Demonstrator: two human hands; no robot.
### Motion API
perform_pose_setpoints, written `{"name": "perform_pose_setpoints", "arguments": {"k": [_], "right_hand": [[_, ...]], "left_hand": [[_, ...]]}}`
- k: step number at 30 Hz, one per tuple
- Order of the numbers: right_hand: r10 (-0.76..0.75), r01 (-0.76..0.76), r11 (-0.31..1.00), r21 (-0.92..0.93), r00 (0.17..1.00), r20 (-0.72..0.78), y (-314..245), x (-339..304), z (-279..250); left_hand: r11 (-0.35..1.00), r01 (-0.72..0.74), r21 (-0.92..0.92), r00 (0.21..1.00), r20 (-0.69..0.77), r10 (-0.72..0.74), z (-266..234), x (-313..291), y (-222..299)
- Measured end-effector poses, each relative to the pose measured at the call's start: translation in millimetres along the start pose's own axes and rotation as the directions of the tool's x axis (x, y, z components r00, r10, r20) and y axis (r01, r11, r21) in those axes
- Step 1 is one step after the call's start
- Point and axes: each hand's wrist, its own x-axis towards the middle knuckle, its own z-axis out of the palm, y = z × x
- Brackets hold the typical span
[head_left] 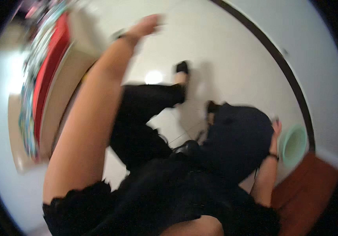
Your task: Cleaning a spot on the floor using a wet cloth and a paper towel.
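My left hand (pixel 147 24) reaches far forward over the pale tiled floor (pixel 224 51). Motion smears its fingers, and a dark band circles that wrist. Down at the right, my right hand (pixel 277 129) is beside my bent knee in dark trousers (pixel 236 137), close to a pale green bin (pixel 294 145). The knee partly covers this hand. A small dark spot shows by its fingertips, too blurred to name, and whether anything is held is unclear. A dark band (pixel 273 156) sits on the right wrist.
On the left stands a bed (pixel 64 74) with a red-edged layer (pixel 51 63) and patterned bedding. A dark skirting strip (pixel 273 49) runs along the pale wall at right. Behind the bin is a reddish-brown wooden surface (pixel 306 188). My foot in a dark shoe (pixel 182 67) rests on the floor.
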Motion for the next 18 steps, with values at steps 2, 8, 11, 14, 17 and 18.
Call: {"name": "perform_pose_setpoints", "arguments": {"k": [2, 8, 11, 14, 17, 18], "right_hand": [[-0.162, 0.162, 0.987, -0.002, 0.986, 0.038, 57, 49, -9], [-0.457, 0.482, 0.833, -0.273, 0.876, 0.154, 19, 101, 71], [-0.296, 0.29, 0.911, -0.294, 0.955, 0.024, -30, 92, 62], [-0.372, 0.327, 0.868, -0.374, 0.927, -0.053, -19, 69, 21], [-0.276, 0.216, 0.935, -0.28, 0.941, -0.195, 19, 53, -15], [-0.327, 0.254, 0.928, -0.272, 0.906, -0.269, 16, 31, -14]], "left_hand": [[0.896, 0.123, -0.427, 0.992, 0.019, -0.127, 2, 36, 79], [0.932, -0.11, 0.346, 0.964, 0.265, 0.016, 16, 108, 136], [0.89, -0.192, 0.413, 0.96, 0.266, 0.083, 31, 143, 86], [0.997, 0.024, -0.066, 0.956, 0.292, -0.004, 28, 146, -41], [0.473, -0.535, 0.7, 0.845, 0.438, 0.307, -3, 198, -111], [0.166, -0.651, 0.741, 0.752, 0.598, 0.277, -17, 216, -107]]}}
